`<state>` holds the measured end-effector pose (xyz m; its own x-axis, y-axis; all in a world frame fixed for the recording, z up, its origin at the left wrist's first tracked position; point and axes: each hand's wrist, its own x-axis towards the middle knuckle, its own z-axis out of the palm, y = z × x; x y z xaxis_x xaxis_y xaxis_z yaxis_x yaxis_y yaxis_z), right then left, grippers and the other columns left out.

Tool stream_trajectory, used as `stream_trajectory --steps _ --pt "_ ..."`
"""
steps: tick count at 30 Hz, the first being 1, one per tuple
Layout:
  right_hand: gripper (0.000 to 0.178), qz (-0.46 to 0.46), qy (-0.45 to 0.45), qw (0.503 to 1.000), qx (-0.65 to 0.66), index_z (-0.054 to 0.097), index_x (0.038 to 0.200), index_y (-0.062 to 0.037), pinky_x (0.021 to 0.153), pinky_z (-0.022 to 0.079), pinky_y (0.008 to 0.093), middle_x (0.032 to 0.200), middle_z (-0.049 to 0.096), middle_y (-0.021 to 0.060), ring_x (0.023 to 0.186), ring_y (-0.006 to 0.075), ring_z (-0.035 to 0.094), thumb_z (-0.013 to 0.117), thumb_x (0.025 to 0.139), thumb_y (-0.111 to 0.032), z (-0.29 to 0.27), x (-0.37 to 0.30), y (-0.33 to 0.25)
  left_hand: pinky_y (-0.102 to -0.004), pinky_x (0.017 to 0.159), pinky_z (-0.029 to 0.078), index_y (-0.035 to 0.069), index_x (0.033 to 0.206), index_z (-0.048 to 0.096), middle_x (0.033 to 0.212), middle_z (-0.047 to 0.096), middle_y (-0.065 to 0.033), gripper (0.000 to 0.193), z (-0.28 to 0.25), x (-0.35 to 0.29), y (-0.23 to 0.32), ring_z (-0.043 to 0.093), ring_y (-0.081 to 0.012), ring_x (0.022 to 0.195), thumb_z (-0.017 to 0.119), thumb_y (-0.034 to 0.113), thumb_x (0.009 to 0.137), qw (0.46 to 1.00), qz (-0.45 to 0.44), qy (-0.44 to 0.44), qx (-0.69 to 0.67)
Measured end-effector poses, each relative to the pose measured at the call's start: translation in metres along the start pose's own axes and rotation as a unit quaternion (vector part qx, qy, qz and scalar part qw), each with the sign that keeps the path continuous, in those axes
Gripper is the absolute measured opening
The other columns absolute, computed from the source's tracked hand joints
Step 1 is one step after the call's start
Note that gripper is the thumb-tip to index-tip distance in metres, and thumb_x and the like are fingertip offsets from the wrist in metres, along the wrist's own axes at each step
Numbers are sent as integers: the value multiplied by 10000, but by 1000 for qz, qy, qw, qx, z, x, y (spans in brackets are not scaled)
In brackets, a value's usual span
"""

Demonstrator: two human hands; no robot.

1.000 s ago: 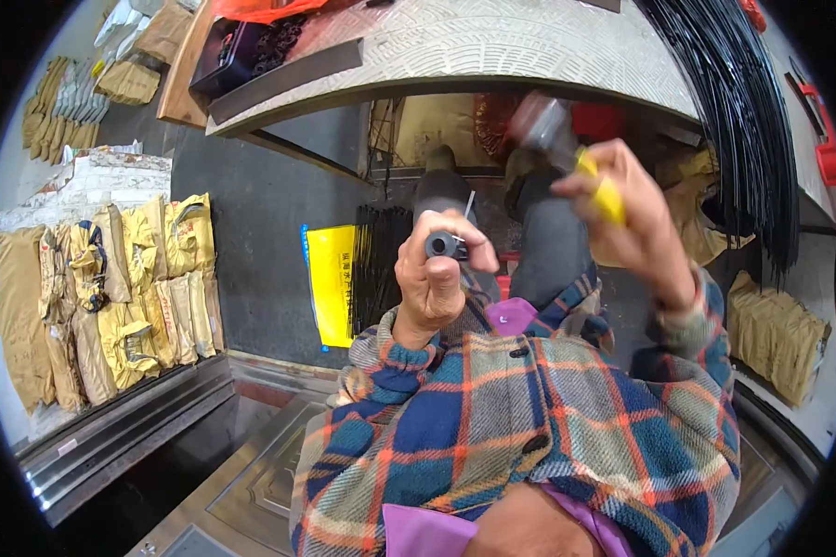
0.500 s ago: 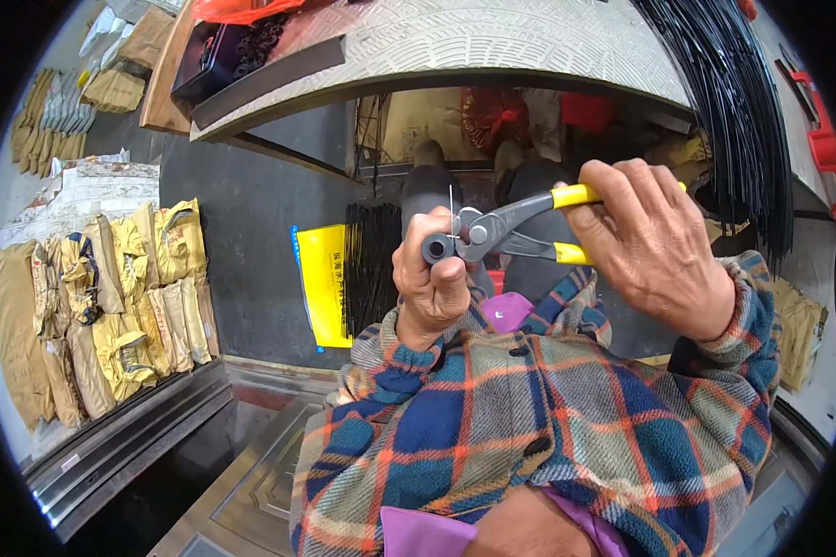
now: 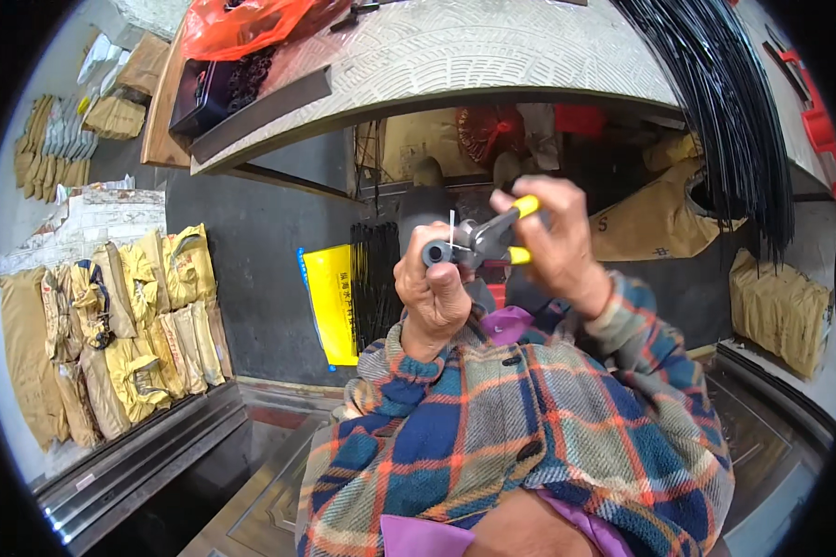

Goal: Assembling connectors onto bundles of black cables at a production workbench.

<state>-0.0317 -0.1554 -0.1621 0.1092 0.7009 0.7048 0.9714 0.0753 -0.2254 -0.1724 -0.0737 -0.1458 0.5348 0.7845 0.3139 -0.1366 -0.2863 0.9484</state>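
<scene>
My left hand (image 3: 437, 292) is closed around a short dark tube, its round hollow end (image 3: 436, 252) showing above the thumb. A thin, pale wire (image 3: 452, 226) stands up beside the tube. A pair of pincers (image 3: 486, 239) with yellow-sleeved handles has its head against the wire by my left fingers; whether the jaws grip the wire I cannot tell. Wrapped on the handles, my right hand (image 3: 567, 243) is partly smeared by motion. Both hands are held in front of my plaid jacket, above my lap.
A patterned worktop (image 3: 455, 60) curves across ahead, carrying a dark bin (image 3: 215, 93) and a red plastic bag (image 3: 237, 28). Long black strands (image 3: 715, 102) hang off its right side. Wrapped packages (image 3: 121, 325) lie at left. A yellow sheet (image 3: 332, 302) lies beside more black strands (image 3: 375, 278).
My right hand has moved left toward my left hand, turning the pincers so they look foreshortened. The left hand still holds the tube in about the same place. The view has shifted slightly.
</scene>
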Motion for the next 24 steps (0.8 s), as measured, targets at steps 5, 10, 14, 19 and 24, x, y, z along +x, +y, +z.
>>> stream_trajectory --steps 5,10,14,19,24 --pt "284 -151 66 941 -297 600 1100 -225 1029 226 428 1145 427 -2 1120 166 436 573 821 -181 -32 40 34 -219 443 340 -2 809 444 557 448 -35 687 -3 4 3 444 -97 486 265 661 833 993 -44 -104 -38" --pt "334 -112 27 944 -308 596 1120 -220 1051 193 444 1137 428 -1 1121 160 438 587 795 -142 -30 33 24 -204 419 307 0 812 457 534 419 -16 669 -4 2 0 421 -84 464 264 639 851 995 -32 -84 -37" --pt "360 20 6 971 -236 576 1137 -153 1048 166 448 1128 422 33 1115 176 440 582 778 -121 -13 3 -2 -198 411 328 -18 858 526 594 487 -21 612 0 -2 -3 472 -71 460 305 552 899 1000 -3 -17 -8" --pt "371 49 2 978 -205 538 1077 -78 937 318 448 1064 474 102 986 268 502 628 718 -45 -17 -3 -16 -184 418 323 -26 923 547 679 526 -29 629 1 -4 2 466 -50 489 313 558 893 1000 -6 1 -1" --pt "221 -98 -178 978 -38 538 840 -49 617 437 336 923 515 105 752 237 538 658 683 -148 -70 25 19 -199 460 309 -23 1198 494 665 467 3 794 -15 1 -7 406 -42 529 375 658 808 988 -33 -134 -73"
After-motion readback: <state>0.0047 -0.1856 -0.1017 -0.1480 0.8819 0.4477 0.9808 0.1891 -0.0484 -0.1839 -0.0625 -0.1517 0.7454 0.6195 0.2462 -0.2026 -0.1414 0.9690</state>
